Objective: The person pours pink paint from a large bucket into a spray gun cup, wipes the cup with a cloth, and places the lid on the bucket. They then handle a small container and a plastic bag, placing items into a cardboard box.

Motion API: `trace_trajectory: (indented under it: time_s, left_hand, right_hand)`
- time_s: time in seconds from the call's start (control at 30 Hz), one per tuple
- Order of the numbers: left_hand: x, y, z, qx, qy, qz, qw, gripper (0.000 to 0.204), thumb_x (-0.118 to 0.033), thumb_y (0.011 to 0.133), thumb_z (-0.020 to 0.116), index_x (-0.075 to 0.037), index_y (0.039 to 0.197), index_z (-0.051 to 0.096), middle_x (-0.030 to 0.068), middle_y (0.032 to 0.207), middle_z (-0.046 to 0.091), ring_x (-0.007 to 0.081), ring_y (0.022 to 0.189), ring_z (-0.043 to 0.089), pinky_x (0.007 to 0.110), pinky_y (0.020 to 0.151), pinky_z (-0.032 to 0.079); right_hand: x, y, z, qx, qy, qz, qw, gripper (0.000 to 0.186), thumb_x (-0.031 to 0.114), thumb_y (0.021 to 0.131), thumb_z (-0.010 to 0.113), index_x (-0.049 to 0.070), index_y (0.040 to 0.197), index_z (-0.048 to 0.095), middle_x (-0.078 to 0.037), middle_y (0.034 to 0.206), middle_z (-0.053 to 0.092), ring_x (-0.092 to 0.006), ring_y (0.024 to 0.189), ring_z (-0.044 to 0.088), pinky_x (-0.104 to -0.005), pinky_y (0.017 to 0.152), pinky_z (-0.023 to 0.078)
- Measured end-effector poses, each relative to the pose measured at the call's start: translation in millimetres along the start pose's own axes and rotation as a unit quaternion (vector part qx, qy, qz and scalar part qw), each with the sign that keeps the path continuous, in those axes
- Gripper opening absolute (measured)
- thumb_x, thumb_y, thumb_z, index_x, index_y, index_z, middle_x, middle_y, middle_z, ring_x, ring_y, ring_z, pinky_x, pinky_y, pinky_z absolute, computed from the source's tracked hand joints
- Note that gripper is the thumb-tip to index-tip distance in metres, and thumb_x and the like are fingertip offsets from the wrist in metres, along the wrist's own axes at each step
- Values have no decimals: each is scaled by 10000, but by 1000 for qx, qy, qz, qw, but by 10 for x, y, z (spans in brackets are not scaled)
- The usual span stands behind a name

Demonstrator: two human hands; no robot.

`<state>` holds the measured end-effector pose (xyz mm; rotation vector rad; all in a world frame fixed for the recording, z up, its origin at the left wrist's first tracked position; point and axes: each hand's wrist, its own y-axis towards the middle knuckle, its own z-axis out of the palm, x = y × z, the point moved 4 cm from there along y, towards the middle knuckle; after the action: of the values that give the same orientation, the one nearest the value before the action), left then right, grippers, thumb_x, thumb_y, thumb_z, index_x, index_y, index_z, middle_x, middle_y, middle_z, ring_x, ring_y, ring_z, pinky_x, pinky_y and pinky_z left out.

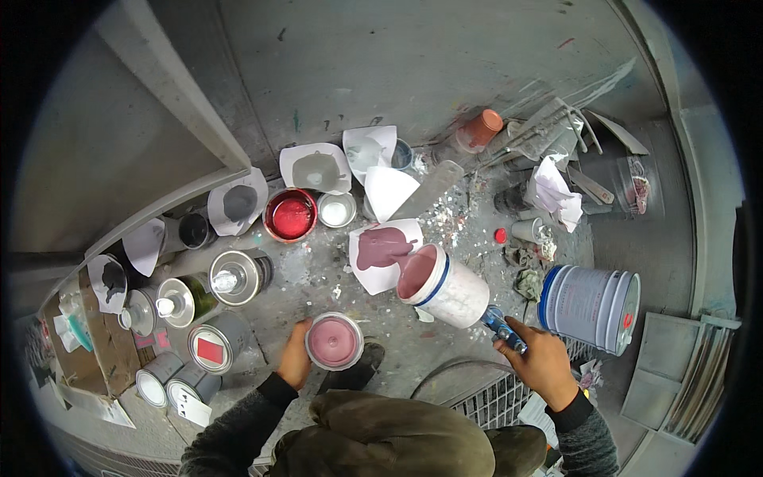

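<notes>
My left hand is closed around the side of a small round can with pink paint in it, held above the floor by my shoe. My right hand grips the blue metal body of what looks like a paint spray gun. A white cup with a blue ring sits on the gun, tilted to the left. Its open mouth shows mauve paint inside. That mouth overlaps a white paper cone coated with mauve paint; whether they touch I cannot tell.
Metal solvent cans and paint tins crowd the left, near a cardboard box. A red paint tin and stained paper cones line the back. A white-and-blue pail lies at the right, with a metal grate below.
</notes>
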<state>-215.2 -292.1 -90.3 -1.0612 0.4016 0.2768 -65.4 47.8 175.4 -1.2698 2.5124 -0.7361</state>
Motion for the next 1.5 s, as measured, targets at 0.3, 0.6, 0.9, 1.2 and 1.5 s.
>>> trace_trajectory:
  time_s: [0.3,0.6,0.9,1.2,1.5]
  left_hand:
    - [118,150,-210,-3,112,3,994,509,-411,1074,479,40,1211,670,64,1167,678,157,1082,586,317,992,449]
    - [150,487,-293,-45,281,104,953,492,-417,1082,509,27,1229,666,142,1157,714,227,1080,634,349,969,475]
    - [-91,807,-327,-46,439,216,871,401,-340,1067,573,19,1212,676,208,1116,718,336,1018,689,400,915,520]
    - [-193,377,177,-34,590,424,686,394,-224,1015,622,-17,1350,604,222,1383,579,410,1310,511,477,1146,372]
    - [691,296,1472,188,663,356,631,237,-95,930,643,-29,1152,697,169,1129,672,348,1076,621,429,961,479]
  right_hand:
    - [293,66,-101,-12,-53,14,998,514,507,929,726,86,1223,737,-220,712,680,-433,694,686,-513,634,531]
    - [500,12,-339,20,-132,64,989,510,552,915,724,90,1128,765,-218,678,663,-427,653,671,-512,598,513]
    - [177,-189,-275,-49,51,62,996,510,554,933,705,87,1127,764,-191,698,688,-406,687,699,-499,628,532]
    - [-731,-768,149,-172,267,71,946,445,415,930,769,56,1185,708,-212,878,723,-415,803,703,-451,702,543]
    - [-3086,-2747,1479,-484,515,399,584,374,446,1043,639,73,1016,642,-11,721,635,-90,451,494,-273,427,391]
